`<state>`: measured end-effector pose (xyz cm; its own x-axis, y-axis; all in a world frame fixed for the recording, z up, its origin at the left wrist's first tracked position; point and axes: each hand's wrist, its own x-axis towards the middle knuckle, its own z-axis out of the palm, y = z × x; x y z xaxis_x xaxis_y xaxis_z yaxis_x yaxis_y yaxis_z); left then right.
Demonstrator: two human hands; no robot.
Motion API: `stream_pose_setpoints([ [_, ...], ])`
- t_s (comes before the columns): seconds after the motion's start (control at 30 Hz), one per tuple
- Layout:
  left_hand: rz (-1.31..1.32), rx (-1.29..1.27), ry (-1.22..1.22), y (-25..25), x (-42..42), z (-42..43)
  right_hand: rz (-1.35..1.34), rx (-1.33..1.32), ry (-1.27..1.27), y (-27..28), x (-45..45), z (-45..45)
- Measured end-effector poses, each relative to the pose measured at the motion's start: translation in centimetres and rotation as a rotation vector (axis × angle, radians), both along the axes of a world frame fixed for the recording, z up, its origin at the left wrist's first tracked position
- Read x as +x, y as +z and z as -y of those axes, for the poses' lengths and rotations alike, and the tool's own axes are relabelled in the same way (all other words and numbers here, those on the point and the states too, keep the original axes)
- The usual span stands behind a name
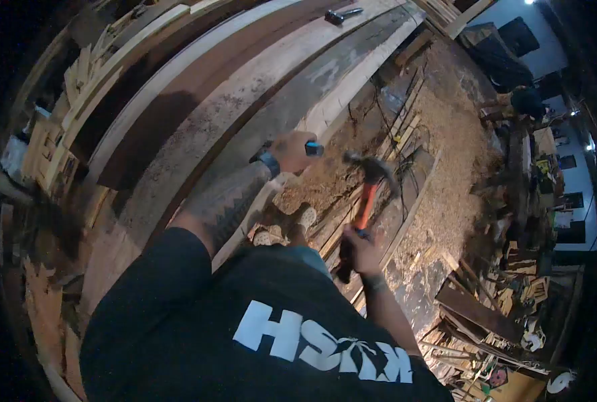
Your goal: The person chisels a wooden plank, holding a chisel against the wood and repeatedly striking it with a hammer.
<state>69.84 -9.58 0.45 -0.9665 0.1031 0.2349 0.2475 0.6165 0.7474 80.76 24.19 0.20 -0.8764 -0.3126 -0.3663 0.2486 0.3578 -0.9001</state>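
My left hand (293,154) is closed beside the edge of a long timber (352,84). It grips a tool with a black and blue handle (314,148); the rest of that tool is hidden. A dark band circles that wrist. My right hand (362,253) is wrapped round the dark lower grip of a claw hammer (367,198). The hammer's shaft is orange, and its metal head, slightly blurred, is raised to the right of my left hand, apart from the tool there.
Long planks (245,77) run away from me on the left, dusted with shavings. Another dark tool (342,15) lies on the far end. Wood shavings (456,161) cover the floor at right. A bent-over person (523,102) is at the far right, and scrap boards (476,311) lie nearer.
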Motion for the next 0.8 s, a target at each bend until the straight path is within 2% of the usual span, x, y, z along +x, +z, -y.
stream_pose_setpoints([
  [0.03, -0.019, -0.029, 0.005, -1.0, 0.6, -0.3, 0.154, -0.128, -0.065, 4.2, 0.1, 0.8],
  [0.1, -0.102, -0.092, 0.026, -1.8, -0.8, -0.2, 0.052, -0.392, -0.288, 7.0, 0.4, -0.4],
  [0.17, 0.045, 0.224, -0.067, -4.6, -1.7, 0.4, -0.404, -0.725, -0.13, 12.9, -1.2, 0.3],
  [0.23, 0.264, 0.649, -0.16, -7.2, -1.9, 0.5, -0.569, -0.951, -0.097, 16.7, -2.2, -0.2],
  [0.27, 0.399, 0.914, -0.204, -7.3, -2.0, 0.5, -0.598, -0.943, -0.019, 17.2, -2.1, 0.4],
  [0.3, 0.387, 0.851, -0.19, -7.3, -2.3, 0.6, -0.628, -0.937, 0.062, 17.3, -1.9, 1.2],
  [0.33, 0.375, 0.788, -0.176, -6.5, -2.3, 0.7, -0.923, -0.369, 0.166, 14.7, -2.0, 1.6],
  [0.4, 0.078, 0.015, -0.042, -1.4, -0.6, 0.1, -0.514, 0.188, 0.189, 5.9, -0.6, 2.9],
  [0.47, -0.025, -0.017, -0.016, -1.8, 0.1, -0.3, -0.261, 0.243, 0.144, 2.1, 0.8, 3.0],
  [0.5, -0.089, -0.032, 0.024, -1.6, -0.4, 0.1, -0.187, 0.214, 0.084, 2.2, 0.7, 2.0],
  [0.53, 0.023, -0.011, 0.014, 0.5, 0.2, 0.2, -0.104, 0.124, -0.025, 3.8, 0.0, 0.8],
  [0.57, 0.041, -0.014, 0.037, -0.4, 1.0, 0.1, 0.004, -0.01, -0.166, 5.3, -0.1, -0.2],
  [0.6, 0.042, -0.018, 0.046, -1.2, 0.6, -0.2, 0.038, -0.158, -0.297, 7.0, -0.6, -1.1],
  [0.63, 0.024, -0.025, 0.065, -1.3, -0.4, -0.2, -0.064, -0.345, -0.437, 9.1, -0.7, -1.5],
  [0.67, 0.032, 0.012, 0.064, -1.2, -0.6, -0.2, -0.231, -0.488, -0.33, 11.3, -1.2, -2.6],
  [0.7, 0.049, 0.048, 0.062, -1.1, -0.4, -0.2, -0.368, -0.814, -0.068, 13.7, -2.4, -3.7],
  [0.73, 0.07, 0.083, 0.059, -1.3, -0.2, -0.2, -0.605, -0.684, -0.111, 18.1, -2.1, -2.2],
  [0.77, 0.059, 0.064, 0.056, -1.8, 0.0, -0.1, -0.628, -0.944, -0.117, 20.2, -2.7, -2.0],
  [0.8, 0.042, 0.045, 0.054, -2.1, -0.2, 0.0, -0.685, -0.989, -0.128, 21.6, -2.7, -1.4],
])
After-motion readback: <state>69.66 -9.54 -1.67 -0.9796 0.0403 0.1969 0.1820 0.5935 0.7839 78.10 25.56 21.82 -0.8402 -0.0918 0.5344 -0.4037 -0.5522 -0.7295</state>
